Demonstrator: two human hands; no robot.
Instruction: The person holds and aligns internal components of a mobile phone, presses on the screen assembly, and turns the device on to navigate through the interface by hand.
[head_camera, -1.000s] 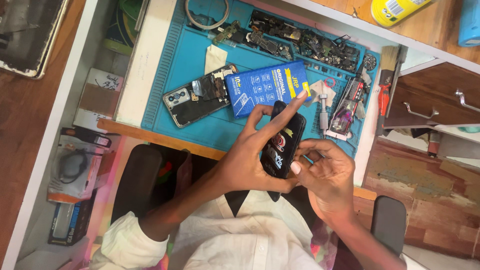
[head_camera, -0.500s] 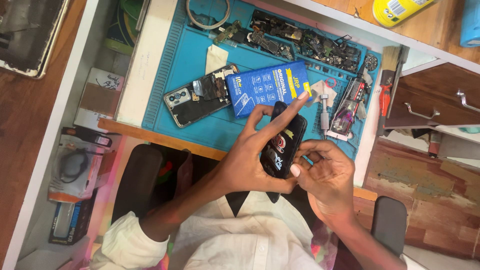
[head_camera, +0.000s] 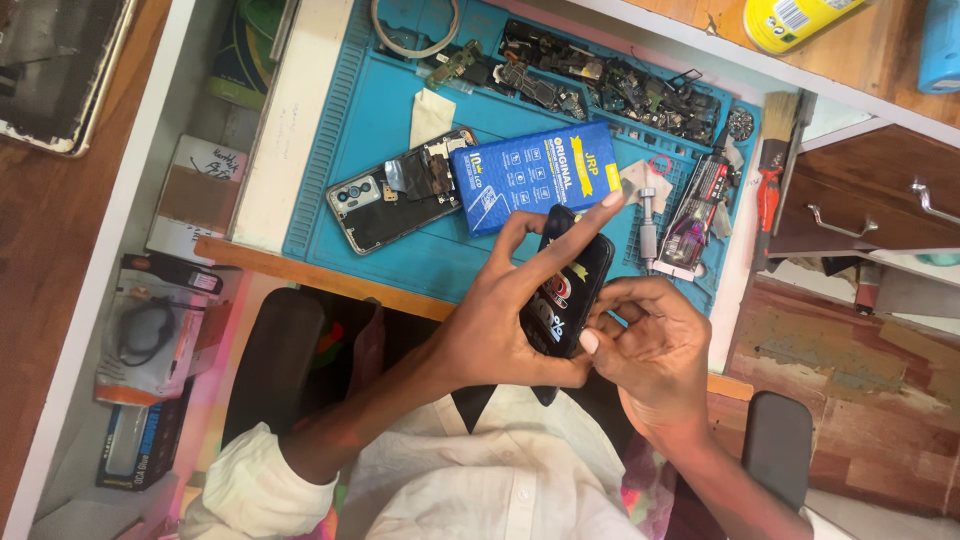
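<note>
Both hands up over the near edge of the blue work mat (head_camera: 330, 160), holding one black phone (head_camera: 570, 290) between them. Left hand (head_camera: 510, 320) wraps the phone's left side, thumb under near end, index finger stretched straight toward the mat's middle, tip just over the blue box (head_camera: 530, 175); other fingers curled on the phone's back. Right hand (head_camera: 650, 340) mostly closed, fingertips pinching at the phone's right edge, thumb pressed on its lower side; can't tell if anything small is held in that pinch. Phone tilted, top end pointing to far side of mat, stickers on its dark face. On mat, left of box: opened phone (head_camera: 400, 200) w/ back off, lying flat, touching the box's left end. Far edge of mat: heap of small circuit parts (head_camera: 610, 90). Right edge of mat: screwdriver (head_camera: 648, 225) upright-ish beside glue tube (head_camera: 690, 215); brush (head_camera: 775, 130) just off the mat's right side.
</note>
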